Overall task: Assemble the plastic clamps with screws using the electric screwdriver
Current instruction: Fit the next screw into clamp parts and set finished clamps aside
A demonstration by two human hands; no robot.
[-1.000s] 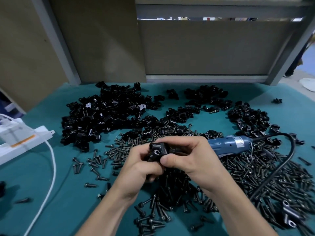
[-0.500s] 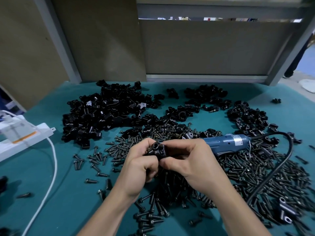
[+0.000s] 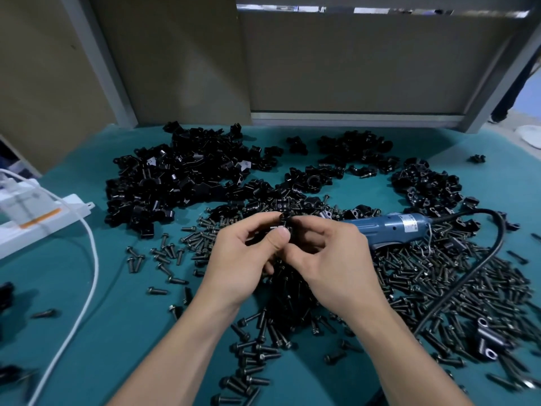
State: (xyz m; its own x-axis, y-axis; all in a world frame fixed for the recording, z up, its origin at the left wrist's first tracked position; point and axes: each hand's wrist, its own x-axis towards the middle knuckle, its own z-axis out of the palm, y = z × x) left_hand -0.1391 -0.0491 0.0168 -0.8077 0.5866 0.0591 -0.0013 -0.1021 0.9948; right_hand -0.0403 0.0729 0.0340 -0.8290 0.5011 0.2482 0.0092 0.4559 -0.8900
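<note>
We are holding one black plastic clamp (image 3: 281,225) between both hands, just above the middle of the worktop (image 3: 117,332), over the loose screws (image 3: 424,276) lying there. Our left hand (image 3: 240,259) is curling round it from the left, thumb pressing flat on its near face, while our right hand (image 3: 333,259) is pinching its top with thumb and forefinger, the other fingers folding loosely beneath. A second ago the clamp was sitting prouder of our fingers with its round opening facing us; now it is sinking between the fingertips and is mostly hidden, so we cannot tell whether a screw is already standing in its hole. We are judging that we are seating or aligning a part by hand, with driving yet to come. The electric screwdriver (image 3: 392,228) is lying untouched on the screws just right of our right hand, as it was before, its black cord (image 3: 480,265) looping toward the right edge. Unassembled clamps (image 3: 175,186) are heaping toward the far left, and a white power strip (image 3: 38,221) with its white cord (image 3: 93,259) is sitting at the left edge.
</note>
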